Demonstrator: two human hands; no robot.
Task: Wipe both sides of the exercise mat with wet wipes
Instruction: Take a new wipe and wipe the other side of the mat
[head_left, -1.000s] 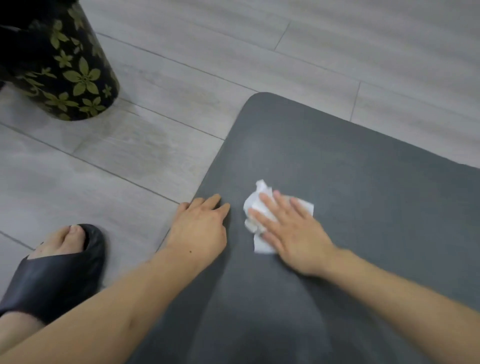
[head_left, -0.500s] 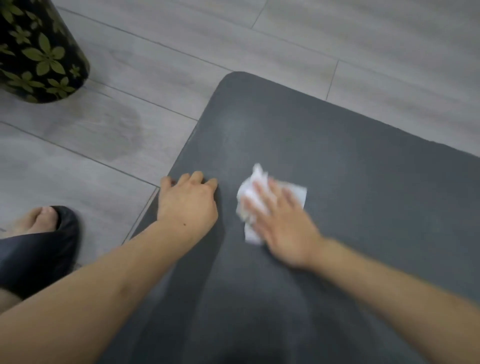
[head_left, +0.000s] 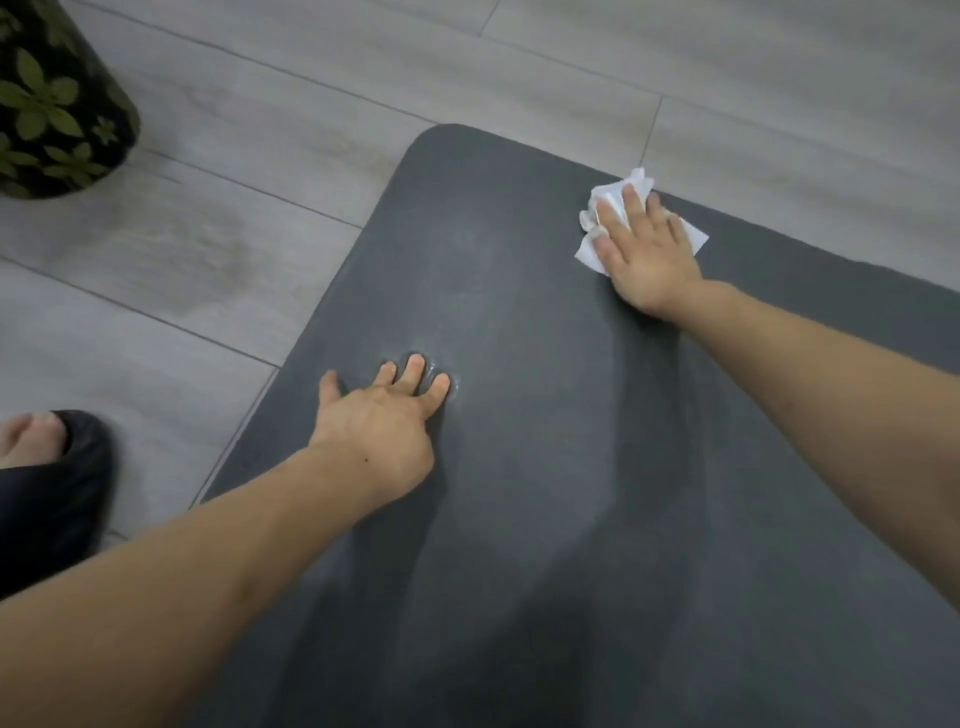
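Observation:
A dark grey exercise mat (head_left: 545, 467) lies flat on the floor, its rounded far-left corner in view. My right hand (head_left: 641, 254) presses a crumpled white wet wipe (head_left: 589, 252) flat against the mat at its far edge, fingers straight over the wipe. My left hand (head_left: 384, 421) rests on the mat near its left edge, fingers spread and fingertips pushing into the foam. A faint damp sheen runs across the mat between the two hands.
The floor (head_left: 208, 260) is pale grey wood-look plank with a damp patch left of the mat. A black container with green flower print (head_left: 52, 98) stands at the far left. A foot in a black slipper (head_left: 47, 467) is at the left edge.
My right hand has slid the wipe away from my left hand, up and to the right to the mat's far edge. My left hand has shifted a little inward on the mat.

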